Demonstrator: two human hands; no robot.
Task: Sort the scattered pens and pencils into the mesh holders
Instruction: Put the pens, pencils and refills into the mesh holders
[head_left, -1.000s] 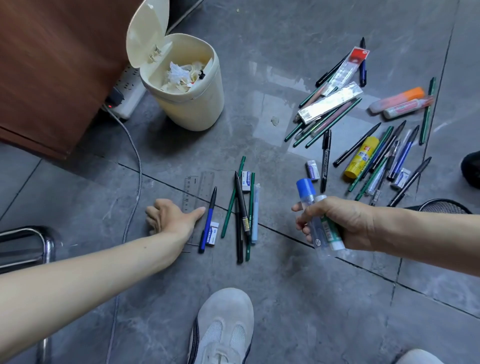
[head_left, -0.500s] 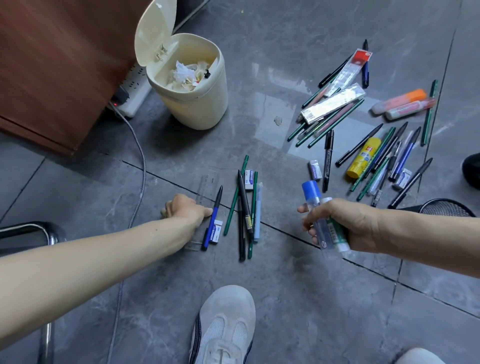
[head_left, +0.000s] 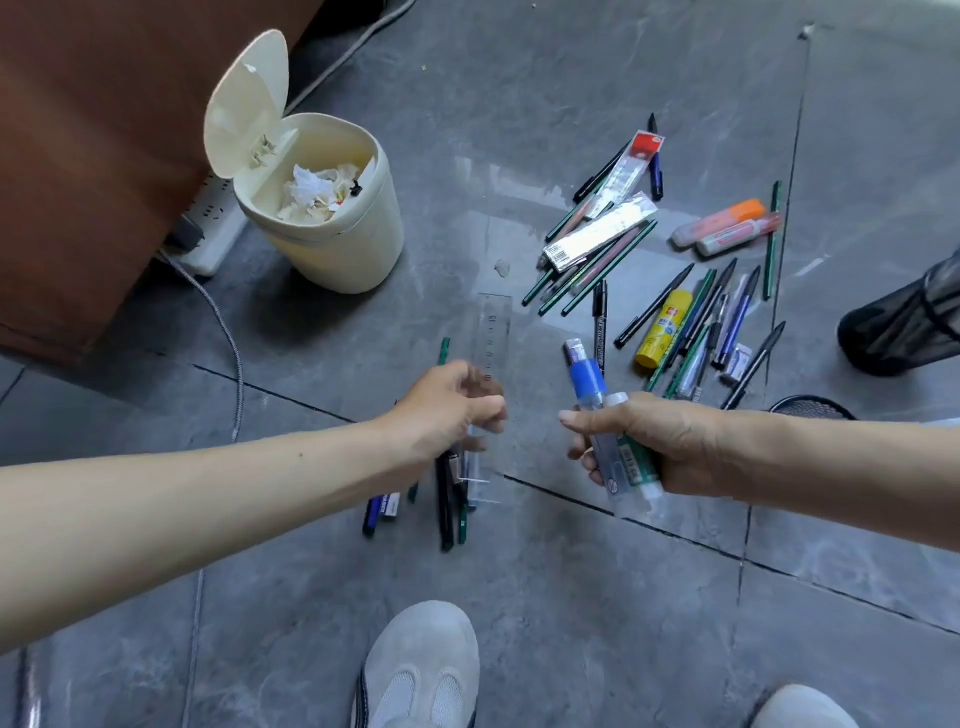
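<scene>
Below and right of the cream bin (head_left: 332, 244), the blurred left hand (head_left: 452, 410) pinches a clear ruler (head_left: 492, 332) between thumb and curled fingers, the ruler's far end free above them. Further right of the bin, the right hand (head_left: 660, 441) wraps its fingers round a blue-capped tube (head_left: 587, 374) and a white-capped tube (head_left: 635, 465).

A small cluster of pens and pencils (head_left: 447, 514) lies below the bin, partly hidden under the left wrist. The main pile of pens (head_left: 691, 322) lies right of the bin, across bare tile.

Far right, a mesh holder (head_left: 898, 332) on its side is cut by the frame. A second mesh rim (head_left: 810, 408) barely shows behind the right forearm.
</scene>
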